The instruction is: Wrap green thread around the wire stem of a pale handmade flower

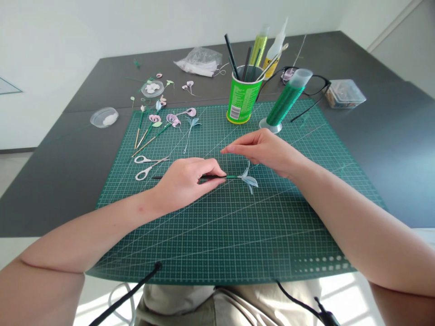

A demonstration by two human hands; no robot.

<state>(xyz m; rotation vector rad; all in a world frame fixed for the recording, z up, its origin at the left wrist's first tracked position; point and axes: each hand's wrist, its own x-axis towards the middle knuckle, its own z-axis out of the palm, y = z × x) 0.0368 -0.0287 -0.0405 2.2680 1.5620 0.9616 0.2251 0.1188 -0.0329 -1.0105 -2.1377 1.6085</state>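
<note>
My left hand [190,183] is closed, thumb and fingers pinching a thin black stick over the green cutting mat [217,235]. Past the fingertips, a green-wrapped stem [233,176] ends in a pale blue artificial flower [249,179] with pointed petals, facing right. My right hand [260,149] hovers just above and behind the flower, its fingertips pressed together. Whatever those fingertips hold, if anything, is too fine to make out. A tilted spool of green thread [287,102] stands behind the right hand.
White-handled scissors [144,173] lie left of my left hand. Several finished flowers [154,118] rest behind them. A green tin [243,97] holds sticks and tools. Eyeglasses [317,86], a clear box [345,93], a glue bottle [275,52] and a plastic bag [200,62] sit farther back.
</note>
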